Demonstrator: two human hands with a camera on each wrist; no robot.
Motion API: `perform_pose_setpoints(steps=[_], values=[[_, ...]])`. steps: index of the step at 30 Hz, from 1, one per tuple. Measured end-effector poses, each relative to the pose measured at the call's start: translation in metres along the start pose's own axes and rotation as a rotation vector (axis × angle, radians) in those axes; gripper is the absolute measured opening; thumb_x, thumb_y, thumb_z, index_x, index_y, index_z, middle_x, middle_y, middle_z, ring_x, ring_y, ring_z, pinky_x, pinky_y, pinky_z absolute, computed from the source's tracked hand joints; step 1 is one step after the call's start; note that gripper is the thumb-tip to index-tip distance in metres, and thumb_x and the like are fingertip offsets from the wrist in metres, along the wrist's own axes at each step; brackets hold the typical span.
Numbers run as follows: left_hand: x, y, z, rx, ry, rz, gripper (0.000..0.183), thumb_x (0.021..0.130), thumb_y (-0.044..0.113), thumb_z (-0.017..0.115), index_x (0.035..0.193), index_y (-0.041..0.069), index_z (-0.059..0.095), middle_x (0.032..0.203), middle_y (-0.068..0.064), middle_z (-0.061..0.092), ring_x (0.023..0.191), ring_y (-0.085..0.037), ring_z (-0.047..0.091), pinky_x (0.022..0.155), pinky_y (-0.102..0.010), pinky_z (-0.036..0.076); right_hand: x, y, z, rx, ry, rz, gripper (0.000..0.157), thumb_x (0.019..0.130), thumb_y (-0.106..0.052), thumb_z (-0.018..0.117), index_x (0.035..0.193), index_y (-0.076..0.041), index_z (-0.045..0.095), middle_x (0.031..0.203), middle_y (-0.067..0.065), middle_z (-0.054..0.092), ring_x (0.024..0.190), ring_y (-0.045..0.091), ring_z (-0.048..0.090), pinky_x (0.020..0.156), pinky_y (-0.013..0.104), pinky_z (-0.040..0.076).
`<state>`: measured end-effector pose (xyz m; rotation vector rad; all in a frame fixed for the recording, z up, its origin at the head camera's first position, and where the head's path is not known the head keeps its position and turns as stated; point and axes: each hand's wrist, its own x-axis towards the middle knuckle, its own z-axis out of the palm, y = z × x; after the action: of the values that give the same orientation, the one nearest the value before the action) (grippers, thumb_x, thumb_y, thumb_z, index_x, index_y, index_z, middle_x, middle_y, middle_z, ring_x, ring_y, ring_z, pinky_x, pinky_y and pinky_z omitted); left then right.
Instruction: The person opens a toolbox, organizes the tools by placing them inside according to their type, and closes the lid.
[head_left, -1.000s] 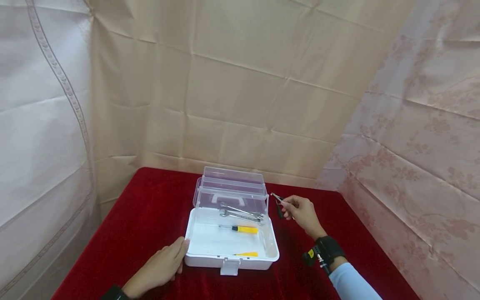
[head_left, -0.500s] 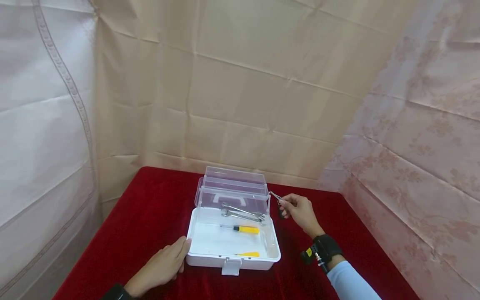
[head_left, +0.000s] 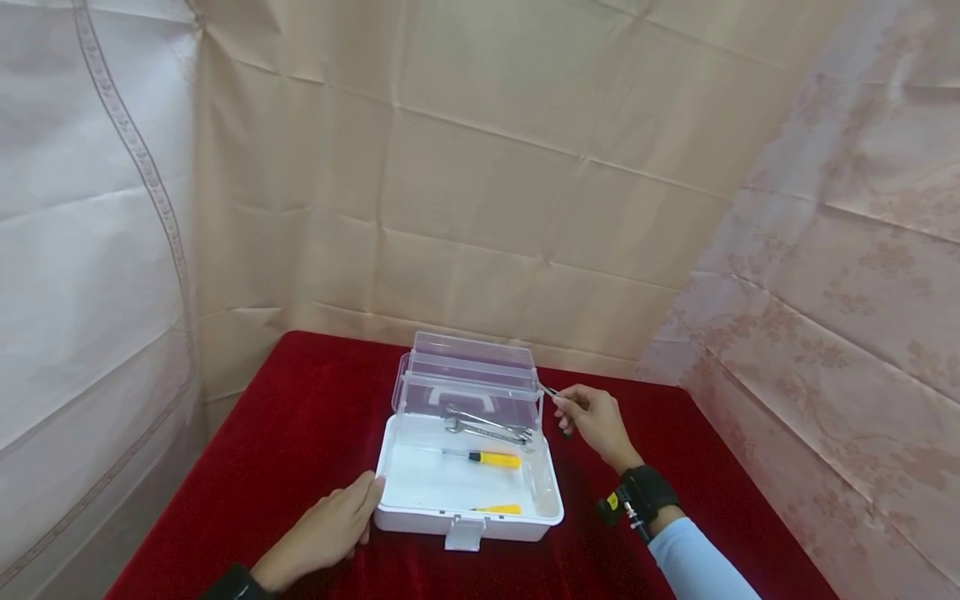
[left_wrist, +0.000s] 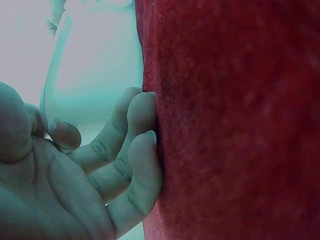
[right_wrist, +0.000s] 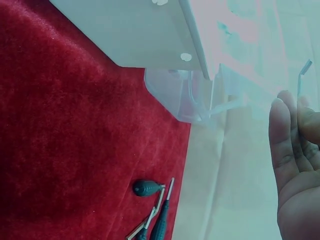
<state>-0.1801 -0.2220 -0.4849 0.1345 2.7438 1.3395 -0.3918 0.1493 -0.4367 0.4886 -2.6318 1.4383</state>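
Observation:
A white toolbox (head_left: 472, 523) with its clear lid (head_left: 480, 379) raised stands on a red cloth. My left hand (head_left: 333, 521) holds its front left corner; in the left wrist view, curled fingers lie along the outer wall at cloth level. Off the box's back right side, my right hand (head_left: 597, 423) pinches a thin silver wrench (right_wrist: 301, 82) between thumb and fingers, its angled end pointing out. Inside lie two wrenches (head_left: 486, 431), a yellow-and-black screwdriver (head_left: 497, 459) and a second yellow handle (head_left: 501, 509), partly hidden by the front wall.
Several tools with dark handles (right_wrist: 159, 222) lie on the red cloth (right_wrist: 75, 150) to the right of the box. Behind the table hangs a beige curtain (head_left: 480, 183). A latch (head_left: 465, 533) hangs open at the box front.
My right hand has moved slightly left toward the box with the wrench. The dark-handled tool beside it is now mostly hidden behind the hand. The left hand stays at the box corner.

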Motion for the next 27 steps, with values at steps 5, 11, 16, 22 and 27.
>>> perform_pose_setpoints(steps=[5, 11, 16, 22, 27], values=[[-0.001, 0.000, -0.001, -0.016, -0.017, -0.013, 0.034, 0.113, 0.037, 0.036, 0.096, 0.012, 0.050, 0.063, -0.003, 0.054, 0.048, -0.021, 0.052, 0.046, -0.029, 0.038, 0.000, -0.001, 0.004, -0.004, 0.003, 0.005, 0.010, 0.099, -0.013, 0.071, 0.104, -0.005, 0.074, 0.085, 0.018, 0.071, 0.068, 0.032, 0.067, 0.068, 0.045, 0.061], [-0.001, -0.001, -0.001, -0.018, -0.022, -0.028, 0.033, 0.113, 0.037, 0.037, 0.096, 0.012, 0.050, 0.063, -0.004, 0.055, 0.049, -0.021, 0.052, 0.046, -0.029, 0.037, 0.001, -0.002, 0.006, -0.016, 0.005, -0.003, 0.010, 0.098, -0.014, 0.072, 0.105, -0.006, 0.075, 0.086, 0.017, 0.072, 0.068, 0.035, 0.067, 0.070, 0.049, 0.061], [0.002, -0.002, -0.001, -0.006, -0.014, -0.008, 0.037, 0.113, 0.041, 0.034, 0.095, 0.013, 0.050, 0.063, -0.002, 0.055, 0.048, -0.020, 0.052, 0.046, -0.029, 0.038, 0.003, -0.001, 0.006, -0.023, 0.006, -0.031, 0.013, 0.099, -0.015, 0.072, 0.106, -0.005, 0.075, 0.088, 0.021, 0.071, 0.065, 0.028, 0.065, 0.066, 0.045, 0.061], [0.002, -0.003, 0.000, 0.006, -0.002, 0.013, 0.037, 0.114, 0.041, 0.033, 0.095, 0.014, 0.050, 0.062, -0.001, 0.055, 0.048, -0.018, 0.052, 0.046, -0.029, 0.038, 0.005, -0.002, 0.009, -0.051, 0.014, -0.064, 0.012, 0.099, -0.018, 0.072, 0.104, -0.008, 0.076, 0.080, 0.009, 0.069, 0.062, 0.024, 0.063, 0.059, 0.032, 0.058], [0.003, -0.002, 0.000, 0.009, -0.001, 0.016, 0.041, 0.113, 0.045, 0.031, 0.094, 0.015, 0.050, 0.062, 0.000, 0.055, 0.047, -0.018, 0.052, 0.047, -0.029, 0.039, 0.006, -0.001, 0.012, -0.056, 0.024, -0.069, 0.013, 0.098, -0.021, 0.073, 0.104, -0.010, 0.077, 0.083, 0.013, 0.070, 0.062, 0.025, 0.063, 0.060, 0.030, 0.058]])
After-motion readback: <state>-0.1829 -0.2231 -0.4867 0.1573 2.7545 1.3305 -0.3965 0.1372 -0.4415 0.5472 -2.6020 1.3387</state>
